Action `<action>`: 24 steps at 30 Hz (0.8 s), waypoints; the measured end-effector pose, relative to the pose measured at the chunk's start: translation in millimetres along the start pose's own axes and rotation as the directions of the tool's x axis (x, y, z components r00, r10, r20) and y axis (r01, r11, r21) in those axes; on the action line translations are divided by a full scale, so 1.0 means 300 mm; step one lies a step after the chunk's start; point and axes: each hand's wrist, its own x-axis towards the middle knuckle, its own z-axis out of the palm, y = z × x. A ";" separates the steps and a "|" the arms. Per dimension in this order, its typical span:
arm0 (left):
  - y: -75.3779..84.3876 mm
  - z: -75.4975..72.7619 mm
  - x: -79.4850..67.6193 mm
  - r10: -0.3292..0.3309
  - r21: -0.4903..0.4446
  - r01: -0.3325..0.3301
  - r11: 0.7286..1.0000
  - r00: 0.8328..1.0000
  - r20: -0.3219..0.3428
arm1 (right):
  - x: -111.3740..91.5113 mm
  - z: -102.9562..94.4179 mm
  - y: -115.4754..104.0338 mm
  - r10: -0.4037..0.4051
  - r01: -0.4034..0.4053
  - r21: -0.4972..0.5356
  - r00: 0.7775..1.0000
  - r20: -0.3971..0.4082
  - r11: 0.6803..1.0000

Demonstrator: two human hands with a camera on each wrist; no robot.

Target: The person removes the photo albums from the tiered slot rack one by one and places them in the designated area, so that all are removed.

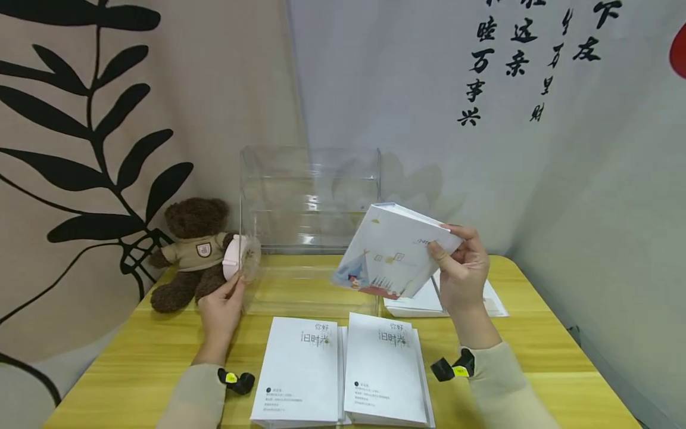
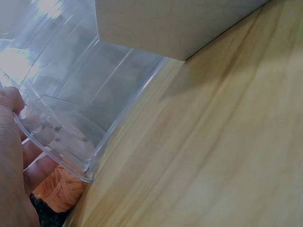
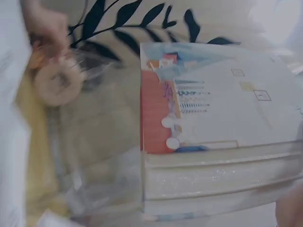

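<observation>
My right hand (image 1: 466, 268) grips a white album (image 1: 399, 253) by its right edge, with the thumb on the illustrated cover. It is tilted above the table, and thick page edges show in the right wrist view. A clear plastic rack (image 1: 311, 232) stands behind, its right front partly hidden by the album. At its left front, my left hand (image 1: 222, 316) pinches the rim; in the left wrist view, thumb and fingers (image 2: 40, 172) lie on either side of the clear edge. A pale pink round thing (image 1: 234, 257) is just above this hand.
Two white albums (image 1: 302, 369) with printed covers stand side by side at the front. More white albums (image 1: 412, 301) lie behind my right wrist. A brown teddy bear (image 1: 193, 256) sits left of the rack. An orange yarn ball (image 2: 61, 189) is behind the left fingers.
</observation>
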 end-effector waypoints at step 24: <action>0.008 0.000 0.004 -0.003 0.038 0.003 0.999 1.000 -0.006 | -0.237 -0.523 -0.119 0.786 -0.818 -0.279 0.567 -0.247 0.503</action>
